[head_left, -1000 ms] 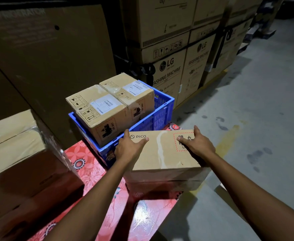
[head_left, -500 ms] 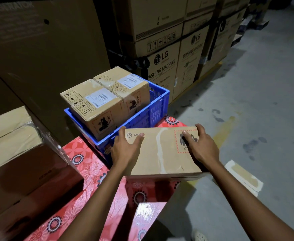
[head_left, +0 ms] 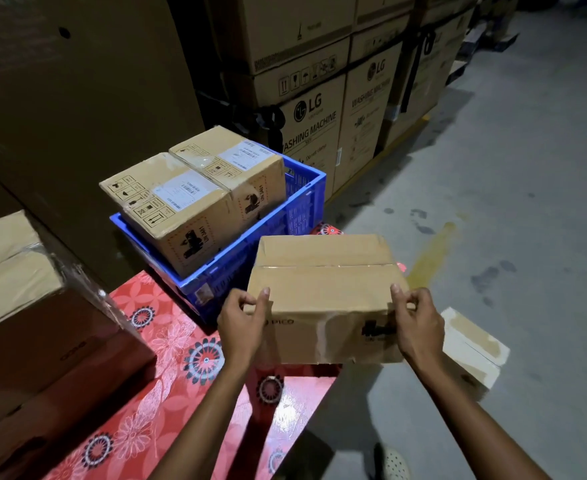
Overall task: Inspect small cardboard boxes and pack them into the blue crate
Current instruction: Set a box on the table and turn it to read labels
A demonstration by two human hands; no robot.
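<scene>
Box gripped between left hand, right hand.

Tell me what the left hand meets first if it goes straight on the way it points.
Likely the blue crate, its near wall just beyond the left hand and the box it grips; height is unclear.

Held box: the print just beside the left hand fingers is partly covered and probably reads PICO. The black mark beside the right hand fingers is smeared and unreadable. Underside hidden. Beyond the fingertips, the white labels on the crated boxes are too small to read. The floor of the blue crate is hidden beneath them.
</scene>
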